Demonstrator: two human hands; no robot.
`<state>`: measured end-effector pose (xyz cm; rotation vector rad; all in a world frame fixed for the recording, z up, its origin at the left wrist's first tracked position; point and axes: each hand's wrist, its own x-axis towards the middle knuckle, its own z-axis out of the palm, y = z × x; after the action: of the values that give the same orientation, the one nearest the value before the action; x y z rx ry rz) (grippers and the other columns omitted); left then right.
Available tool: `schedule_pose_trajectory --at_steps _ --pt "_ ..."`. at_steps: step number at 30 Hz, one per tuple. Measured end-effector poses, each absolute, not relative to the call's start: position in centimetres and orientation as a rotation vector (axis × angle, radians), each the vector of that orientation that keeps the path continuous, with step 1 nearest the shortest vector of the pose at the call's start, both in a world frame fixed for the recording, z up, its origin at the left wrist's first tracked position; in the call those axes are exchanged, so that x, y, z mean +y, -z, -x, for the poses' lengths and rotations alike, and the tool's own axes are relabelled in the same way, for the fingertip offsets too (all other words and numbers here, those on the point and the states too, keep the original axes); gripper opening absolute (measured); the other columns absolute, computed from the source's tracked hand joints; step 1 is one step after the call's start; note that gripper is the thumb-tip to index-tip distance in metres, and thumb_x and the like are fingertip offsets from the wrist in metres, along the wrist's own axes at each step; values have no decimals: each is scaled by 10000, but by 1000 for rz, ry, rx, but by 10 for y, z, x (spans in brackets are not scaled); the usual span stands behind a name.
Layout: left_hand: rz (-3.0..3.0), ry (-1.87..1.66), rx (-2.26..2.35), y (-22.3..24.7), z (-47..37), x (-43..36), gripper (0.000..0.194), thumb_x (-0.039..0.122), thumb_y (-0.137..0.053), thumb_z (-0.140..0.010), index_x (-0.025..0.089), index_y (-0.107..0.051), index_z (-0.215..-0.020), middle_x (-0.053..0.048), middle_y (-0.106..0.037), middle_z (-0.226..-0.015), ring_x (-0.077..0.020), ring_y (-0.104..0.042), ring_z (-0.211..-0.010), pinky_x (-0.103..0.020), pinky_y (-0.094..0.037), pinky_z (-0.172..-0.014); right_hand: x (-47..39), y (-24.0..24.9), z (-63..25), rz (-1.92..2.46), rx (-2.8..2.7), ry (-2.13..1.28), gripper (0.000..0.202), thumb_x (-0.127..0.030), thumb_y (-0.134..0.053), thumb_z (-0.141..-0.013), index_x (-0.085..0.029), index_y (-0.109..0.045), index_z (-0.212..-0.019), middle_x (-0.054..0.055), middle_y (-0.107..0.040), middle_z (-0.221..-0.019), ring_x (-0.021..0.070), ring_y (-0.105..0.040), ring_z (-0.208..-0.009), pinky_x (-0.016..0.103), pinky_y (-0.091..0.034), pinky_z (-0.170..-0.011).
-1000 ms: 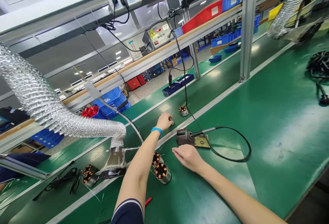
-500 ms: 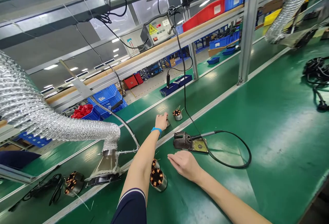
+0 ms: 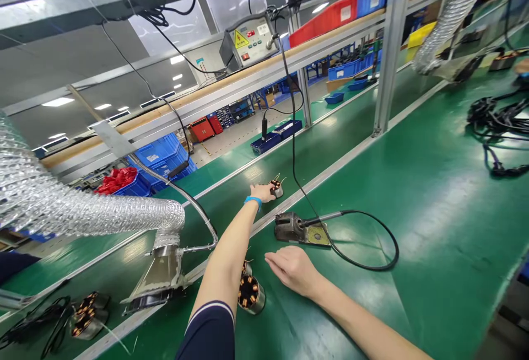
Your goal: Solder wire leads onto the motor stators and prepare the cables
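Observation:
My left hand reaches across the metal rail to the far green strip, its fingers closed against a motor stator with copper windings and thin wire ends. Part of that stator is behind my fingers. Nearer to me, my right hand hovers above the green surface with its fingers curled together; whatever may be inside them is hidden. Beside my left forearm stands another steel-cased stator, and a further one is partly covered by the arm. A soldering iron rests in its dark holder, just beyond my right hand.
A silver fume duct ends in a hood on the left. More stators lie at lower left by black cables. The iron's black cord loops on the right. A metal post rises from the rail; a cable bundle lies far right.
My left hand has moved slightly right and away from me, onto the stator that stood apart from it. My right hand keeps nearly the same place. The view has shifted slightly.

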<state>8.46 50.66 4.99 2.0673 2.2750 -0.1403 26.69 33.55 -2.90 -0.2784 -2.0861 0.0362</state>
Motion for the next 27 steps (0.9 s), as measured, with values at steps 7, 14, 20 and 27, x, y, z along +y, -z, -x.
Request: schedule_pose_trajectory --at_steps 7,14,20,27 --pt "-1934 -85 2450 -49 -98 485 424 544 -454 -901 278 -647 -1169 -111 -687 -1189 -359 -553 -1174 -538 -304 -996 340 26 -268 310 -2045 0 172 -161 -503 -960 -154 -664 -899 4 -632 -639 112 -558 -554 280 -345 -564" --pt "-1932 -128 2394 -72 -87 433 416 589 -455 -905 306 -664 -1127 -60 -717 -1113 -313 -609 -1072 -465 -335 -943 340 20 -269 316 -2009 -21 152 -171 -546 -941 -163 -696 -918 14 -686 -677 111 -609 -572 262 -405 -582" --pt "-1963 -108 2367 -76 -95 361 412 607 -496 -900 307 -677 -1117 -54 -731 -1048 -289 -609 -1057 -442 -301 -963 344 12 -274 434 -1856 -56 142 -161 -576 -915 -164 -713 -954 36 -743 -792 121 -671 -637 246 -484 -659" --pt "-1874 -94 2453 -58 -107 308 410 583 -515 -909 264 -691 -1098 -86 -734 -1015 -303 -622 -1026 -458 -320 -935 353 15 -277 481 -1780 69 98 -162 -649 -864 -156 -718 -933 3 -730 -727 104 -636 -556 237 -463 -591"
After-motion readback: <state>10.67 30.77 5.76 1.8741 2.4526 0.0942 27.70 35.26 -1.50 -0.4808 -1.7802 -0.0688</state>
